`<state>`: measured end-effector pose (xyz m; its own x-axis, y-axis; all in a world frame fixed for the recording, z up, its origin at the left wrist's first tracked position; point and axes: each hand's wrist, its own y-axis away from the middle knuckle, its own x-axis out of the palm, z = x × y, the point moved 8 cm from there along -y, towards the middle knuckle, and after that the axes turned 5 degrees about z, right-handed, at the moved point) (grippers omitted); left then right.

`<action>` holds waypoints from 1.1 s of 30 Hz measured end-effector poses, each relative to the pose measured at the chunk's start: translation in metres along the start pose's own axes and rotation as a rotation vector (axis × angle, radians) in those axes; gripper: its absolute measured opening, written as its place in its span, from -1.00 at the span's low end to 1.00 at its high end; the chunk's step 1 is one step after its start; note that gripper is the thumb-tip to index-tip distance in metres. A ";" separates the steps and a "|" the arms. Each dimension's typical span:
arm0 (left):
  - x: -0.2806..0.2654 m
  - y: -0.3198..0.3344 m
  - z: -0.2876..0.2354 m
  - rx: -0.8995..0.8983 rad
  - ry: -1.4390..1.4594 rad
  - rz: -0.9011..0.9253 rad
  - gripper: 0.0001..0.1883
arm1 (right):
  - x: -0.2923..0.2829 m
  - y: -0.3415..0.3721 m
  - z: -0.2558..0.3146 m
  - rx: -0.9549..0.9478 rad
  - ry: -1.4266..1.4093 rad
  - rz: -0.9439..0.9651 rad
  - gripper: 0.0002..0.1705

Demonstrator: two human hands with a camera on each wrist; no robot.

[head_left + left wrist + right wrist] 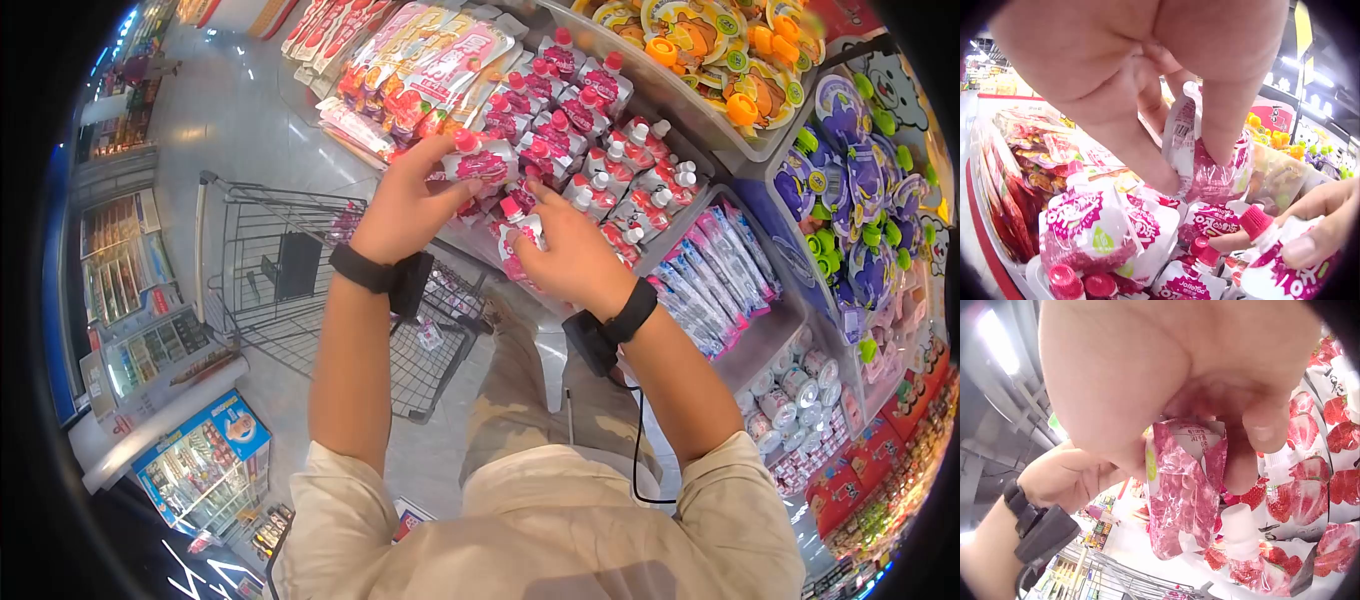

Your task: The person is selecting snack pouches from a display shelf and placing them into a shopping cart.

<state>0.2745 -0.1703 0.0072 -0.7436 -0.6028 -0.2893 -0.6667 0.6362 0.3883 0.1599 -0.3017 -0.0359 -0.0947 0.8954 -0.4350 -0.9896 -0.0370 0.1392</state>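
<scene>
My left hand (400, 212) pinches a white and magenta jelly pouch (483, 165) with a pink cap, over a bin of matching pouches. In the left wrist view that pouch (1225, 172) is tilted between thumb and fingers, its barcode side partly showing. Closer to my body, my right hand (575, 255) grips a second pink-capped jelly pouch (515, 240). The right wrist view shows this pouch (1182, 494) from its bottom end, its upper part hidden by the hand (1179, 369). Several more pouches (1088, 228) lie piled below both hands.
Strawberry pouches with white caps (645, 170) fill the compartment to the right, beside stick packs (710, 275). Larger flat bags (430, 65) lie to the left. Yellow pouches (700, 45) sit in a raised bin behind. A wire shopping cart (300, 265) stands at the left.
</scene>
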 end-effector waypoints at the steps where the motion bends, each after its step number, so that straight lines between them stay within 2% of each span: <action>1: 0.000 -0.002 -0.004 -0.001 0.002 0.000 -0.61 | 0.001 0.001 0.000 0.044 0.028 0.045 -0.53; 3: 0.009 -0.007 -0.028 0.155 -0.215 0.042 -0.65 | 0.001 0.006 0.006 0.089 0.057 0.095 -0.54; 4: 0.011 -0.010 -0.032 0.151 -0.210 0.041 -0.65 | 0.003 0.011 0.012 0.104 0.068 0.124 -0.55; 6: 0.028 -0.015 -0.050 0.319 -0.581 0.139 -0.64 | 0.009 0.019 0.017 0.119 0.082 0.155 -0.57; 9: 0.043 -0.026 -0.040 0.419 -0.714 0.146 -0.61 | 0.018 0.022 0.020 0.079 0.173 0.197 -0.58; 11: 0.056 -0.036 -0.035 0.414 -0.724 0.181 -0.64 | 0.022 0.022 0.018 0.111 0.166 0.234 -0.58; 13: 0.070 -0.043 -0.023 0.330 -0.851 0.257 -0.70 | 0.021 0.022 0.020 0.090 0.156 0.223 -0.59; 18: 0.072 -0.045 -0.021 0.292 -0.924 0.136 -0.71 | 0.012 0.027 0.016 0.124 0.119 0.185 -0.57; 20: 0.071 -0.040 -0.033 0.363 -1.130 0.088 -0.76 | 0.001 0.031 0.021 0.072 0.154 0.131 -0.59; 21: 0.070 -0.040 -0.029 0.364 -1.128 0.094 -0.76 | -0.003 0.034 0.022 0.078 0.152 0.130 -0.59; 24: 0.063 -0.038 -0.021 0.365 -1.300 -0.070 -0.88 | -0.015 0.041 0.027 0.078 0.112 0.097 -0.58; 28: 0.064 -0.031 -0.029 0.338 -1.348 -0.134 -0.84 | -0.018 0.046 0.031 0.051 0.073 0.058 -0.57; 30: 0.060 -0.028 -0.032 0.345 -1.322 -0.154 -0.78 | -0.017 0.048 0.031 0.041 0.073 0.052 -0.56; 32: 0.055 -0.017 -0.037 0.356 -1.260 -0.182 -0.75 | -0.026 0.050 0.033 0.000 -0.055 -0.065 -0.58; 33: 0.050 -0.008 -0.041 0.371 -1.209 -0.203 -0.72 | -0.029 0.051 0.036 -0.008 -0.056 -0.055 -0.58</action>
<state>0.2451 -0.2255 0.0258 -0.0693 -0.0093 -0.9976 -0.6019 0.7978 0.0344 0.1159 -0.3135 0.0154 -0.0340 0.9196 -0.3913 -0.9939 0.0099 0.1096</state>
